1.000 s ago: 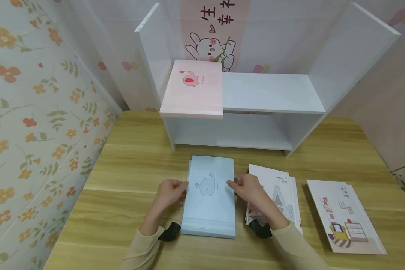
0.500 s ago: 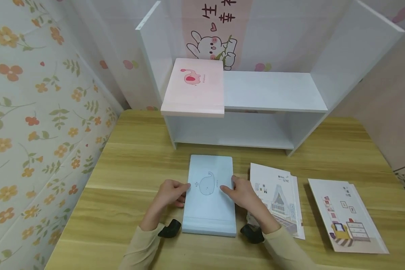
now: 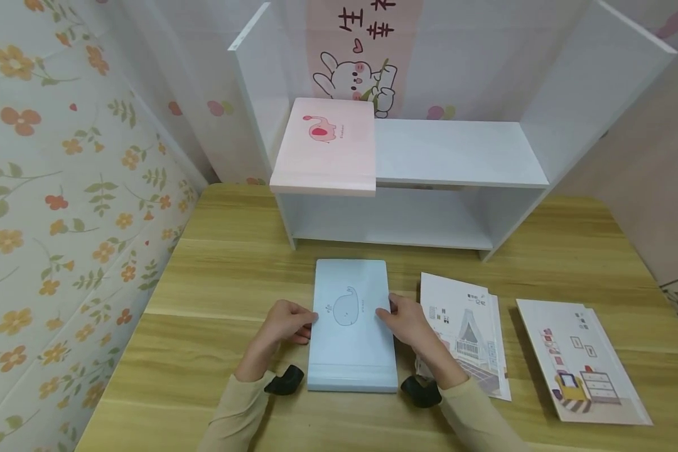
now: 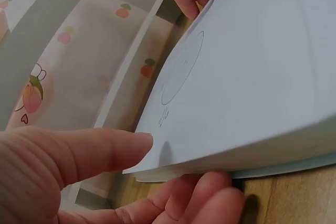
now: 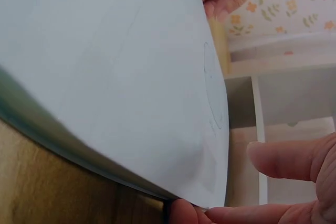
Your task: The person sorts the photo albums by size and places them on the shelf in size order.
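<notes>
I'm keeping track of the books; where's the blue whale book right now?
In the head view, the blue whale book is at lower centre, between the left hand and the right hand, in front of the white shelf.

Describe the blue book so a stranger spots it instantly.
Start at the white shelf on the wooden table. Just in front of it is the light-blue book. Its whale drawing sets it apart from the pink elephant book and the white books.
</notes>
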`<control>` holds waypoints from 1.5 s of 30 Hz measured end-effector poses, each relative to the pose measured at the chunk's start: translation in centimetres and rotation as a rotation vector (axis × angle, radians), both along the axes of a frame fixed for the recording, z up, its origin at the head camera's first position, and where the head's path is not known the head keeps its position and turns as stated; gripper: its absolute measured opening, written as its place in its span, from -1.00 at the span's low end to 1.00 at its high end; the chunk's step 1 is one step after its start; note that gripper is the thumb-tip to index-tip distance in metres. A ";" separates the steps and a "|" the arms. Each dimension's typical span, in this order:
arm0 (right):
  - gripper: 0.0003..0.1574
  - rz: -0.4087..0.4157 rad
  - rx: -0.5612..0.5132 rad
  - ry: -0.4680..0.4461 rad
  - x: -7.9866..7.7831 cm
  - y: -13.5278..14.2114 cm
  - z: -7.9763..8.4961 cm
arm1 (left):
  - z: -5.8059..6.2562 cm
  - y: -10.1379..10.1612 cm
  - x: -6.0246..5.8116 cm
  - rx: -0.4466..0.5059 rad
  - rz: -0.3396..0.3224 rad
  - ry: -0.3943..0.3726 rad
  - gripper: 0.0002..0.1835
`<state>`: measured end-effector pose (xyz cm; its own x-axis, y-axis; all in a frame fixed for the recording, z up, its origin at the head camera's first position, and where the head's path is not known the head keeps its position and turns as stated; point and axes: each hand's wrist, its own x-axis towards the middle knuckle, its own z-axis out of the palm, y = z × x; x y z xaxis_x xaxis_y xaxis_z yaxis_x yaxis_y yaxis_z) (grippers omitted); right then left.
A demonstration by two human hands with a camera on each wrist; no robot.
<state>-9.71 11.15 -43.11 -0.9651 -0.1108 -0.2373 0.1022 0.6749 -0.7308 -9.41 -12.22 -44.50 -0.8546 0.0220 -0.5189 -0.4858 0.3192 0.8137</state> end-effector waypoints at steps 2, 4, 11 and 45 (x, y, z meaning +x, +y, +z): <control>-0.76 -0.011 -0.013 -0.017 -0.1 0.0 0.0 | 0.1 0.1 0.0 -0.014 -0.005 -0.007 -0.81; -0.79 -0.027 -0.030 -0.034 -0.1 -0.1 0.1 | 0.2 0.2 0.1 -0.031 -0.015 -0.011 -0.81; -0.72 -0.046 -0.052 -0.071 0.0 0.0 0.3 | 0.5 0.5 0.3 -0.054 -0.040 0.015 -0.79; -0.51 -0.120 -0.243 -0.101 -0.2 0.3 -0.6 | -0.8 -1.3 0.0 0.422 0.022 -0.014 -0.66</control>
